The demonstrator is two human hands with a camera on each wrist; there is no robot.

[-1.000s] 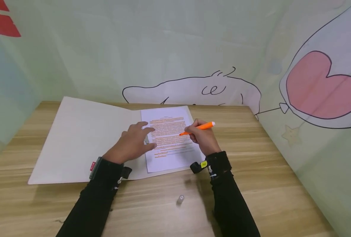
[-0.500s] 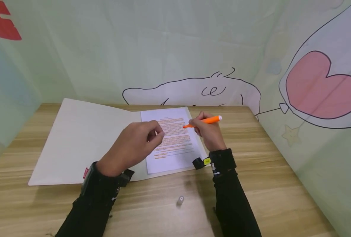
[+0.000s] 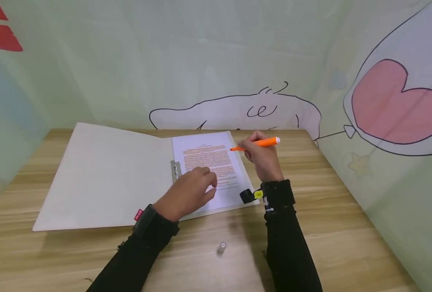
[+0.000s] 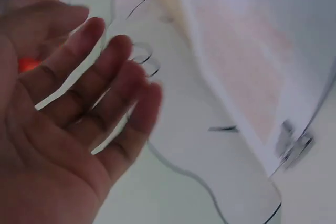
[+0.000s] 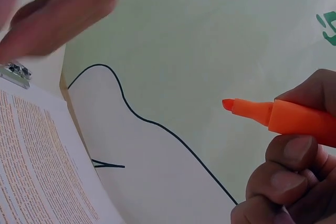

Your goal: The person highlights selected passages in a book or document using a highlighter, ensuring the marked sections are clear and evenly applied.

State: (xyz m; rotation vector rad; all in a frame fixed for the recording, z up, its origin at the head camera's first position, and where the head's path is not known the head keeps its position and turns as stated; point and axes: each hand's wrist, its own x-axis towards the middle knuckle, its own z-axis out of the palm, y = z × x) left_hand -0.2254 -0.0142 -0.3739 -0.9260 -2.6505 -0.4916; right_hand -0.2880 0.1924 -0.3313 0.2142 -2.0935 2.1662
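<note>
My right hand pinches an orange highlighter near the printed sheet's upper right edge. Its uncapped tip appears lifted off the paper in the right wrist view, where the highlighter lies between thumb and fingers. The white sheet bears lines of text marked orange and lies in an open off-white folder. Over the sheet's lower left part is my left hand, holding nothing. Loosely bent, slightly spread fingers of the left hand show in the left wrist view.
A metal clip sits along the folder's spine, at the sheet's left edge. A small greyish cap stands on the wooden table in front of the folder. Behind the table hangs a pale green printed backdrop.
My left hand has swung from the sheet's left edge rightward and nearer to me, uncovering the clip. My right hand has drifted up and right with the highlighter, away from the text.
</note>
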